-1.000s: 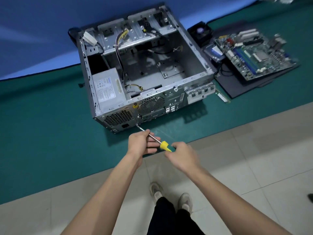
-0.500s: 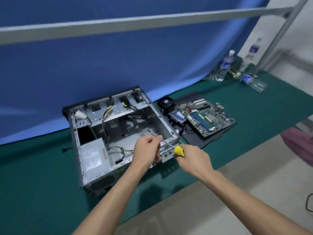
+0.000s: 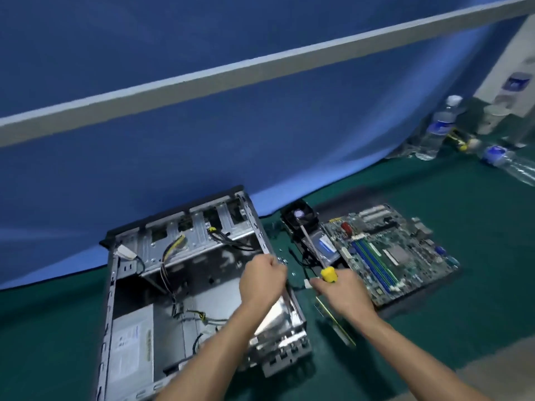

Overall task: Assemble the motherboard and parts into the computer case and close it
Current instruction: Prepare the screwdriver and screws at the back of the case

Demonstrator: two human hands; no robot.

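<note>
The open grey computer case (image 3: pixel 115 285) lies on the green mat, with a power supply (image 3: pixel 130 351) at its near left and loose cables inside. The motherboard (image 3: pixel 390 250) lies to the right of the case on a black panel. My right hand (image 3: pixel 344 296) grips the yellow handle of a screwdriver (image 3: pixel 328 274); its shaft points up and away toward a black fan cooler (image 3: pixel 299 217). My left hand (image 3: pixel 262 280) is curled into a fist over the case's right wall, and nothing shows in it.
A drive with a blue label (image 3: pixel 327 244) lies between cooler and motherboard. A narrow green card (image 3: pixel 337 325) lies on the mat beside the case. Small screws (image 3: pixel 282 259) sit near my left hand. Water bottles (image 3: pixel 437 128) stand at the back right, by the blue backdrop.
My left hand has let go of the screwdriver shaft; only the right hand holds the tool, now pointing away. Both hands moved forward over the case's right side, and my view shifted closer.
</note>
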